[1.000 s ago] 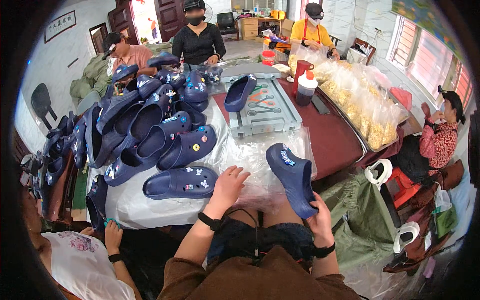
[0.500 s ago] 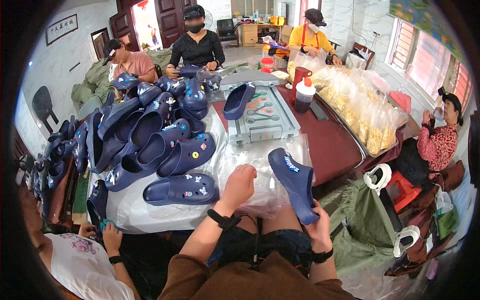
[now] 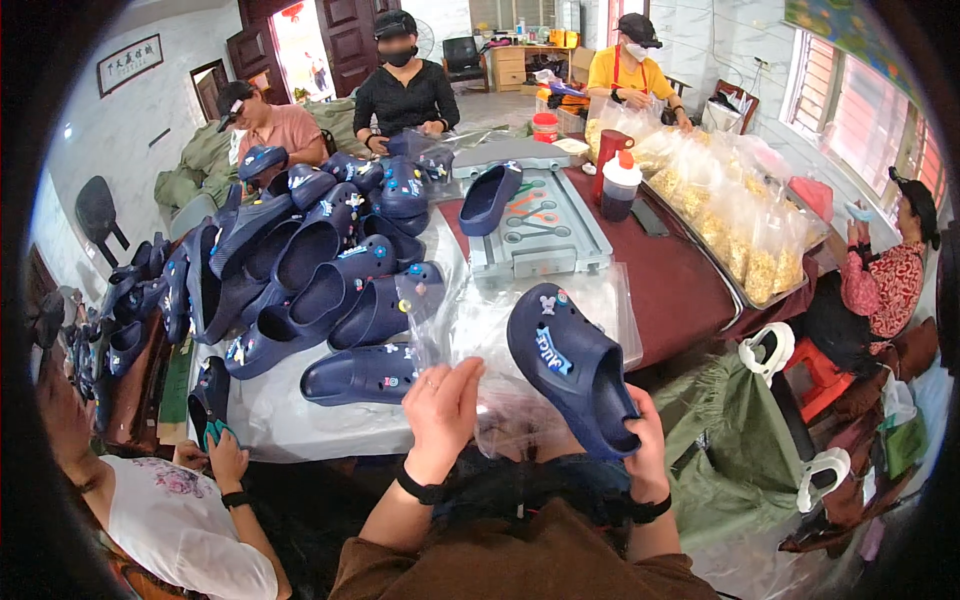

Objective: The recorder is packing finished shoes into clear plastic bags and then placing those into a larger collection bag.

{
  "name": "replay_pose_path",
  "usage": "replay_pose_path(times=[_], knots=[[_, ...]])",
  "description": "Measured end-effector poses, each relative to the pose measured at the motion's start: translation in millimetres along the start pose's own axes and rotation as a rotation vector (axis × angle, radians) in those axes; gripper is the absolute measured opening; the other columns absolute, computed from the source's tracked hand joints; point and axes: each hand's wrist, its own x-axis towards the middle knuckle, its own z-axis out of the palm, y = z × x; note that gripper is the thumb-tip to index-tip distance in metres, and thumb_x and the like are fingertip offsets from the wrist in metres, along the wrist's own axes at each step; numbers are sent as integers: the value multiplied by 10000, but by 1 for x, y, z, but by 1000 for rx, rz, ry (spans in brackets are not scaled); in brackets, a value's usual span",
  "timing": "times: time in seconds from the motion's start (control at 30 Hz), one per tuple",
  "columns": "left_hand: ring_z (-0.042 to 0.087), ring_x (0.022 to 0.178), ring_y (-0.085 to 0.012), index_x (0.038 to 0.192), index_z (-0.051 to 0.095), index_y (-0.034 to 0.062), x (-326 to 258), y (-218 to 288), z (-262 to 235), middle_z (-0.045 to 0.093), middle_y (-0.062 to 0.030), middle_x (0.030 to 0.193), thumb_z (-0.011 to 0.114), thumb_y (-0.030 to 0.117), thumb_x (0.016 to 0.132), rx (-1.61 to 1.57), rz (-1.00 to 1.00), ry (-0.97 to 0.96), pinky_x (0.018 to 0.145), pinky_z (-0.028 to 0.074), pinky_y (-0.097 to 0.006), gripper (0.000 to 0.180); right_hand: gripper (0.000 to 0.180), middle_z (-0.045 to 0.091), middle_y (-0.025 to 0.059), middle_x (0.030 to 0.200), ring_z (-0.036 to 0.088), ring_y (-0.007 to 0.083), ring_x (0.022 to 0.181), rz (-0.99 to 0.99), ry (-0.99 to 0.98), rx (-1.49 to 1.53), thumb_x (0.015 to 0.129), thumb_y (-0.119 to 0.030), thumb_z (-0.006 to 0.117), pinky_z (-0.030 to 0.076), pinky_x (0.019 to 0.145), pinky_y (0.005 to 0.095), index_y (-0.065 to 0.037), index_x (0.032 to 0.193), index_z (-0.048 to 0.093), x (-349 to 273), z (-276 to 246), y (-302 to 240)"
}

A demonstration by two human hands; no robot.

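Head view: your right hand [image 3: 648, 445] grips the heel end of a navy clog [image 3: 572, 362], fingers clamped around it, holding it tilted above the near table edge, right of centre. Your left hand [image 3: 441, 400] pinches a clear plastic bag [image 3: 490, 330], fingers curled on the film, which hangs loose just left of the clog. Step in hand, as I judge it: bagging the clog. The next move calls for you to spread the bag mouth with your left fingers and line up the toe with the opening.

Counts: one clog held, one bag in hand. The heap of navy clogs [image 3: 300, 270] on the far left has roughly fifteen, overlapping, so no exact count. One grey tray [image 3: 545, 235] with one clog on it, two bottles [image 3: 615, 175], four other people.
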Motion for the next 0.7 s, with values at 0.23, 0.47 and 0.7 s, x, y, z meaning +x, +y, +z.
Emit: replay_pose_path(times=[0.23,0.47,0.7], knots=[[622,661,-299,987,752,104,-11,-36,29,606,-96,760,739,114,882,-31,-223,-126,588,474,-410,106,502,626,148,1208,597,233,1105,-307,-219,-295,729,-162,568,429,1001,331,39,1185,626,-5,-10,-22],[629,670,-288,1048,761,111,-5,-28,32,626,-100,829,721,78,901,-207,-176,-112,599,481,-377,156,453,610,139,1160,601,263,1060,-260,-289,-580,715,-168,593,441,962,340,10,1125,665,-8,-13,-49],[642,661,-256,1087,762,158,-4,-19,39,623,-83,878,739,140,893,-212,-51,-164,578,503,-375,196,442,603,149,1144,602,281,1069,-312,-222,-667,696,-85,577,444,982,351,-8,1123,664,-10,3,-57]])
